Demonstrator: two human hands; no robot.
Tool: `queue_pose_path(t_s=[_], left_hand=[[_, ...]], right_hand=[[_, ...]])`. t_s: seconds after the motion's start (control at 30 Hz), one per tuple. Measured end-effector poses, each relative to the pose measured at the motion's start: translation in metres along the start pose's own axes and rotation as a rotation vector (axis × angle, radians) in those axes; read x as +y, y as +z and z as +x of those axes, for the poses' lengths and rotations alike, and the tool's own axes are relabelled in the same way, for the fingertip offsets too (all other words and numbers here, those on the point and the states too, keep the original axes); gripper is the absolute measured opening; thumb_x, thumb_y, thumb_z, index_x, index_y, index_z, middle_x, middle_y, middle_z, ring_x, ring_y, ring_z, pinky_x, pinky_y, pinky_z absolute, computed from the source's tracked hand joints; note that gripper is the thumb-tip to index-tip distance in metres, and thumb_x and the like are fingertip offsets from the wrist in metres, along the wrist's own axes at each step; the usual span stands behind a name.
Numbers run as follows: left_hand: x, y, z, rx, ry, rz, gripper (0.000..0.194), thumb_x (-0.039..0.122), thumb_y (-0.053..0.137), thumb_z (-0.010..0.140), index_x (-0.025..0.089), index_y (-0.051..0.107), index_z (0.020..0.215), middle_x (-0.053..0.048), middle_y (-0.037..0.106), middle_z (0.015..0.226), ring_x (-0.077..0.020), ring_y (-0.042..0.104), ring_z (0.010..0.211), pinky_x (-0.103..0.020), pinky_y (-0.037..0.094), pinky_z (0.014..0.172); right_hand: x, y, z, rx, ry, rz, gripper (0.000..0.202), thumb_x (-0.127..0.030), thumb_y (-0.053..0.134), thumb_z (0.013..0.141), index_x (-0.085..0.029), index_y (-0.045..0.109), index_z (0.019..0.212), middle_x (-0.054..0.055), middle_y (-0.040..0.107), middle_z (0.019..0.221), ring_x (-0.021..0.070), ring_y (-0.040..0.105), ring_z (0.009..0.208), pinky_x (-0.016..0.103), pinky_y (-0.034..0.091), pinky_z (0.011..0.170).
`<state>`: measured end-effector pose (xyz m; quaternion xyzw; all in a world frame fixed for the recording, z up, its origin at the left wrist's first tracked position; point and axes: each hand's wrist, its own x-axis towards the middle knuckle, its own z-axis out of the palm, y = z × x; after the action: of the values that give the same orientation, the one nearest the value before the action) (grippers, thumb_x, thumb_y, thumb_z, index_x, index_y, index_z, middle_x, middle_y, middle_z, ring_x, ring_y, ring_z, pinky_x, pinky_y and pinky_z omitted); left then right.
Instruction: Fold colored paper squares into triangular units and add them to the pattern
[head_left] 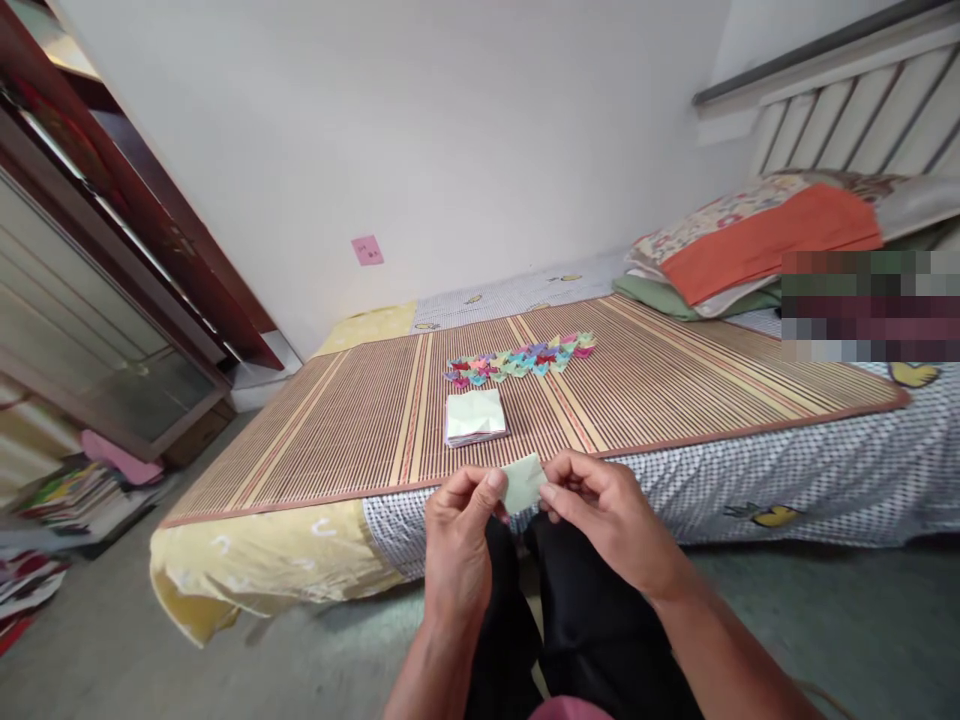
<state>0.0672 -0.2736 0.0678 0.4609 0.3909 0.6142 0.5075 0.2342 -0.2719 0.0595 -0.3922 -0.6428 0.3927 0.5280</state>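
Between my two hands, above my knees, I hold a small pale green piece of paper [523, 484], which looks folded. My left hand [465, 510] pinches its left edge between thumb and finger. On the opposite edge, the thumb and fingers of my right hand [604, 510] are closed. Just beyond lies a stack of square paper sheets [476, 416], with a creased pale green one on top. Behind the stack, several small folded paper pieces [517, 360] in many colours lie in rows on the mat.
A striped bamboo mat [360, 420] covers the bed, over a checked and yellow sheet [277, 560]. Folded bedding with an orange band [780, 245] is piled at the right. A pink note [367, 250] sticks to the wall. Books [75, 500] stand low at the left.
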Motion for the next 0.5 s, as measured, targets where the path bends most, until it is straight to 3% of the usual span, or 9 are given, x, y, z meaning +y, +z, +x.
queue_pose_path(t_s=[0.17, 0.4, 0.5], left_hand=[[-0.005, 0.001, -0.003, 0.052, 0.016, 0.015, 0.036, 0.042, 0.079, 0.086, 0.016, 0.065, 0.064, 0.004, 0.049, 0.056, -0.0099, 0.04, 0.057, -0.021, 0.035, 0.058], [-0.011, 0.009, 0.003, 0.19, -0.047, -0.242, 0.035, 0.044, 0.093, 0.068, 0.015, 0.075, 0.073, 0.003, 0.058, 0.058, -0.007, 0.047, 0.053, -0.017, 0.041, 0.055], [-0.01, 0.009, 0.006, 0.207, -0.073, -0.319, 0.036, 0.041, 0.097, 0.061, 0.014, 0.077, 0.073, 0.002, 0.063, 0.063, -0.0063, 0.05, 0.054, -0.015, 0.044, 0.053]], right_hand=[[-0.001, -0.004, -0.003, -0.016, 0.029, 0.108, 0.024, -0.031, 0.065, 0.094, -0.02, 0.058, 0.073, -0.002, 0.059, 0.068, 0.0134, 0.056, 0.063, 0.025, 0.046, 0.062], [-0.001, 0.004, 0.0, 0.031, 0.099, 0.256, 0.038, -0.049, 0.06, 0.099, -0.019, 0.066, 0.078, 0.002, 0.068, 0.074, 0.0135, 0.061, 0.062, 0.026, 0.049, 0.063], [-0.001, 0.009, -0.002, 0.075, 0.093, 0.229, 0.034, -0.047, 0.061, 0.1, -0.019, 0.064, 0.08, 0.001, 0.066, 0.07, 0.0134, 0.06, 0.061, 0.026, 0.048, 0.062]])
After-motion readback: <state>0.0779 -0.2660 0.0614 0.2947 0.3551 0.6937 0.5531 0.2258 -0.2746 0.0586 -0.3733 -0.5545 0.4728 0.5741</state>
